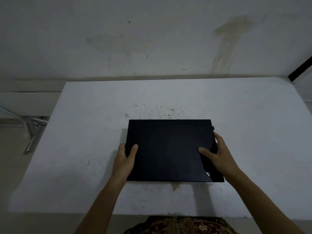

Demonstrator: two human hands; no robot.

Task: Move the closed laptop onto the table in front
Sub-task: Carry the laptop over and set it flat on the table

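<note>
Patterned dark red cloth (179,225) at the bottom edge, below both forearms. Left hand (125,159) and right hand (217,156) clamped on opposite side edges of flat, closed black laptop (170,151), thumbs on lid, low over or resting on stained white surface (84,132); contact unclear. Best kept level, lowered gently, fingers slid out last.

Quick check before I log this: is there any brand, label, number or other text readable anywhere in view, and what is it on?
No text can be read anywhere in the view.
The closed laptop carries a small pale logo mark on its lid near the right hand: too small and blurred to read.
The left hand covers no visible marking.
The table and wall show only stains and specks, no writing.
</note>
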